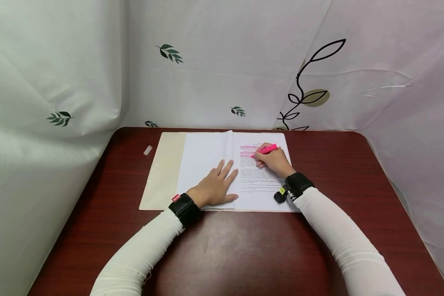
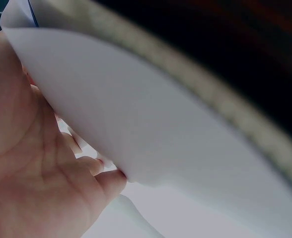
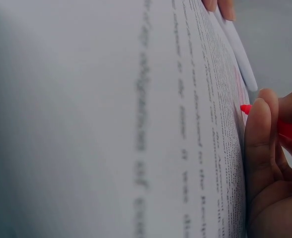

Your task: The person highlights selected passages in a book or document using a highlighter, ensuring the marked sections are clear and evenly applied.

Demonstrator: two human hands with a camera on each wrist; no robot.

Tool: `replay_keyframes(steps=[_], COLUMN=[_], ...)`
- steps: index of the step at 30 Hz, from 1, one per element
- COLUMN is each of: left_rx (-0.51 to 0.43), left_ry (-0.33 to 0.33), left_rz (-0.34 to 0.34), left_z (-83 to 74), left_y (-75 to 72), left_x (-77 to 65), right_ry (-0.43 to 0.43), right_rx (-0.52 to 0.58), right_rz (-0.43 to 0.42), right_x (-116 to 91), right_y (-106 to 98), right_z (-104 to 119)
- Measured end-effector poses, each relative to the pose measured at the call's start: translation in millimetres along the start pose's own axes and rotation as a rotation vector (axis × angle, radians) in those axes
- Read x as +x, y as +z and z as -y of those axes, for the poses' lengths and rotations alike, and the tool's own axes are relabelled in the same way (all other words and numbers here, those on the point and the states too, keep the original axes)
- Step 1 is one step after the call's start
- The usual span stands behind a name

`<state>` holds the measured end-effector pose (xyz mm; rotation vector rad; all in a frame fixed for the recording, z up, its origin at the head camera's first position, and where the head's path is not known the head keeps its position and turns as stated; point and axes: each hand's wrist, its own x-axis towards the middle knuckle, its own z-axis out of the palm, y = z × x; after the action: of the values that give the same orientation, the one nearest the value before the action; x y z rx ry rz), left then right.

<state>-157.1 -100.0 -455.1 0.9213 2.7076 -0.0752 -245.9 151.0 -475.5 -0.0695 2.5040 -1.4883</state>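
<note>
Pinched in my right hand is a pink highlighter, its tip on the upper text of the printed page. Several pink lines mark the top of that page. In the right wrist view the highlighter's tip pokes out past the fingers beside the pink strokes. My left hand lies with fingers spread on the left-hand sheet, near the fold. The left wrist view shows its palm against a curved white sheet.
The papers lie in an opened cream folder on a dark red-brown table. Left of the folder is a small whitish piece, perhaps an eraser or cap. A white patterned curtain hangs behind the table and at both sides.
</note>
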Motion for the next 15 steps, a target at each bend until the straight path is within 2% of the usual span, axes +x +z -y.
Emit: replay_keyframes(steps=[15], left_rx=[0.002], left_ry=[0.007], left_rz=[-0.002], left_z=[0.1], left_y=[-0.9], left_x=[-1.1], right_ry=[0.001], right_rx=[-0.018], right_rz=[-0.018], right_x=[-0.6], right_y=[-5.1], right_z=[-3.7])
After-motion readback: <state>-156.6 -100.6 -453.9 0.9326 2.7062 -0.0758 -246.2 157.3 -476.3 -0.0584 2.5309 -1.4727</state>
